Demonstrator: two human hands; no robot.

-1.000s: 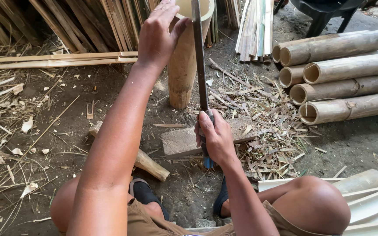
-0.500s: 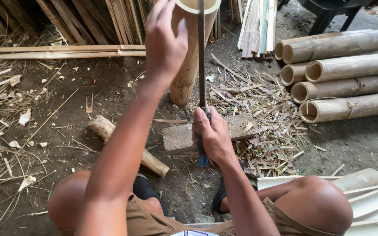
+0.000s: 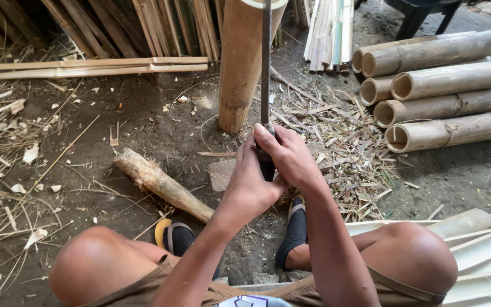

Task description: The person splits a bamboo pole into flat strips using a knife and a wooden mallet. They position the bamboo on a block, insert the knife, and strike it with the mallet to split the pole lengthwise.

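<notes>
An upright bamboo pole (image 3: 243,62) stands on the dirt floor in front of me. A long dark knife blade (image 3: 266,57) runs across the pole's top end and down toward me. Both hands wrap the knife's handle at the middle of the view: my left hand (image 3: 249,179) grips from the left, my right hand (image 3: 291,156) from the right and slightly above. The handle itself is almost hidden by my fingers. My knees and sandalled feet frame the bottom of the view.
A short wooden club (image 3: 160,183) lies on the ground left of my hands. Several cut bamboo sections (image 3: 444,96) are stacked at right. Split strips (image 3: 92,65) lie at upper left, more strips (image 3: 328,31) lean behind, and shavings (image 3: 342,148) litter the floor. Split bamboo halves (image 3: 478,250) rest beside my right knee.
My left hand has come down from the top of the bamboo pole and now grips the knife handle together with my right hand. The view has tilted down slightly.
</notes>
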